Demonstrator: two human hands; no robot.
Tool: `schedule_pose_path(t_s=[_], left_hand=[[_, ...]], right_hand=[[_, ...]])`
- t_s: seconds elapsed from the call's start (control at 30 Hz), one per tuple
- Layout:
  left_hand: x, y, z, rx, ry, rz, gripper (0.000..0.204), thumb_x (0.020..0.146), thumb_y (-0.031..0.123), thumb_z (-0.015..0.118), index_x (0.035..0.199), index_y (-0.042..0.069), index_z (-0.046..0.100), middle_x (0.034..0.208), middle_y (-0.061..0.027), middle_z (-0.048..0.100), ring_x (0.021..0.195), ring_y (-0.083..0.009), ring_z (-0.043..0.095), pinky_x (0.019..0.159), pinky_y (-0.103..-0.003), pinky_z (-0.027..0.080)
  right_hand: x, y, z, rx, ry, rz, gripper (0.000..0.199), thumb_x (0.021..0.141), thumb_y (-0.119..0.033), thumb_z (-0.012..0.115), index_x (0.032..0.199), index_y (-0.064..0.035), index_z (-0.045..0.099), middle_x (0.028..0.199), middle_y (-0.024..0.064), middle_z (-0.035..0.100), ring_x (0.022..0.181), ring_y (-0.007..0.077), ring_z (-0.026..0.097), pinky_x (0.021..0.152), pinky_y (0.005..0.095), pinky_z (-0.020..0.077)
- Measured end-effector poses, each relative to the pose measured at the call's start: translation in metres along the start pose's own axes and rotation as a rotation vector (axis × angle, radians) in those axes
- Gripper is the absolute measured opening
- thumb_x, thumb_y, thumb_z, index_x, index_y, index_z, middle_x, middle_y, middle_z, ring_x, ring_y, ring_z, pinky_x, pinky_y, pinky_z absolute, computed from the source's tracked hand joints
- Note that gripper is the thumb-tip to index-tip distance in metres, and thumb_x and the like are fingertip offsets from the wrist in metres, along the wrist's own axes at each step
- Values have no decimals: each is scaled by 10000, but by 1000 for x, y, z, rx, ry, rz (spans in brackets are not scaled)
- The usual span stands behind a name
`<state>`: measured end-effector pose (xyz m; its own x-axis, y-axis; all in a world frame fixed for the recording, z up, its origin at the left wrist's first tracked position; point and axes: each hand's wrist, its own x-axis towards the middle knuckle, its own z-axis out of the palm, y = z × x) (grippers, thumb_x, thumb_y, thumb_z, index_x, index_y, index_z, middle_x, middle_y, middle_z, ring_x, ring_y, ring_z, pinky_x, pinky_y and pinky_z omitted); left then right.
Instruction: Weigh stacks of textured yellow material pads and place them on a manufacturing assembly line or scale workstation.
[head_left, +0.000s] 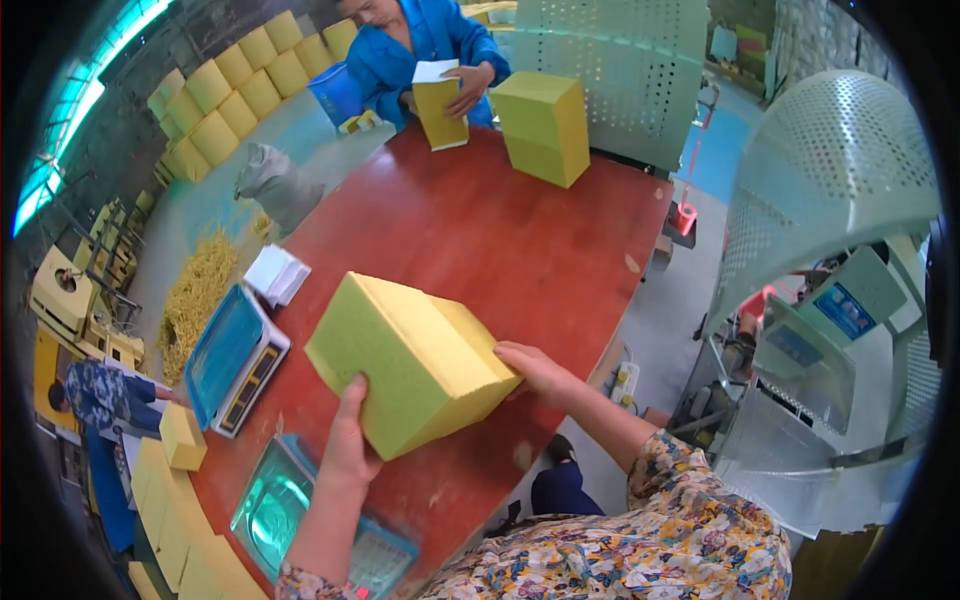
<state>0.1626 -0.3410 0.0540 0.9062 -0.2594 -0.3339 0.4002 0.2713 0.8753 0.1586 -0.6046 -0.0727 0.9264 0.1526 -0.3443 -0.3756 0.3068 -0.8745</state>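
A thick block of yellow paper-like sheets [400, 370] is held tilted over the red table between my two hands. My left hand [350, 435] grips its near left side, the thumb lying on the broad green-yellow face and the other fingers hidden behind. At the right end, my right hand [535, 368] closes on the block's edge, its fingertips partly out of sight. Across the table, a person in blue holds a smaller yellow stack [438, 108] with white on its top and bottom. Beside it stands another tall yellow block [545, 128].
On the red table [480, 240], a scale with a blue tray [235, 360] and a stack of white paper [277, 275] lie left. A second scale [275, 505] sits by my left forearm. Perforated metal machinery [830, 190] stands right; yellow blocks [180, 515] line the lower left.
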Motion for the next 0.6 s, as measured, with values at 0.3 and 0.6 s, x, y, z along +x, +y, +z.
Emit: schedule_pose_path(t_s=[0.3, 0.6], left_hand=[[243, 20, 178, 46, -99, -232, 714, 892, 668, 456, 1444, 219, 391, 1432, -73, 462, 1305, -359, 443, 967, -697, 373], [389, 34, 264, 244, -16, -235, 896, 803, 755, 498, 1491, 203, 337, 1522, -180, 324, 1391, -436, 280, 1027, -726, 259]], right_hand=[[127, -107, -169, -69, 254, -39, 493, 1008, -399, 429, 1284, -12, 559, 1120, 132, 647, 950, 256, 643, 651, 367, 595], [148, -87, -208, -506, 695, -794, 397, 950, -145, 545, 1312, 16, 521, 1228, 203, 600, 1106, 285, 608, 915, 356, 486]])
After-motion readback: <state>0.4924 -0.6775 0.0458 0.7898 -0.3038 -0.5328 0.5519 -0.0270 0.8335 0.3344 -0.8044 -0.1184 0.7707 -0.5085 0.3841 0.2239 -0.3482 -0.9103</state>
